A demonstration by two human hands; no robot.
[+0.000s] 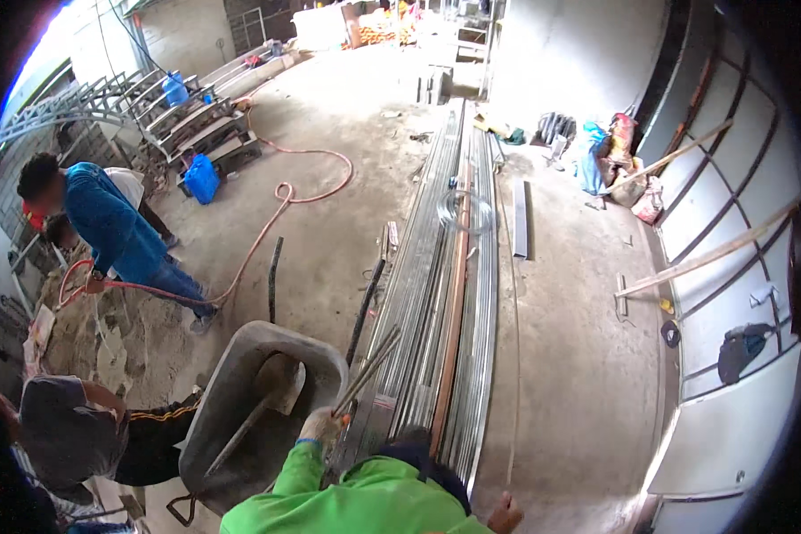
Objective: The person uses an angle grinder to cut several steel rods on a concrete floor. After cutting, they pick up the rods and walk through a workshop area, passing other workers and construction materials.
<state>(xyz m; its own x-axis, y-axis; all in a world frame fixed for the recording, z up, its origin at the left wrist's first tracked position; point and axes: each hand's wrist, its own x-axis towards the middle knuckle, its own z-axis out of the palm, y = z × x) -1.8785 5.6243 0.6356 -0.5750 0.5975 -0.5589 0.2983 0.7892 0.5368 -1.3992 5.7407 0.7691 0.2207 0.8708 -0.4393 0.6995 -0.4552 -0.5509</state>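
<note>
My left hand (319,428), in a pale work glove with a blue cuff, is closed around thin greyish rods (369,369) that slant up to the right. A small orange bit shows beside the glove. Left of it stands a grey wheelbarrow (206,392) with a shovel (280,384) lying in its tray. My right hand (505,514) is at the lower edge with curled fingers; what it holds, if anything, is unclear. A long thin strip (513,356) on the floor ends just above it. Before me lies a long bundle of metal profiles (418,329) with a reddish-brown bar (454,347) along it.
A coil of wire (465,212) lies on the profiles. At left, a person in blue (120,222) holds a red hose (285,200); another in grey (67,427) bends by the wheelbarrow. A blue jerrycan (201,180) stands near wooden steps. Planks (707,249) lean on the right wall.
</note>
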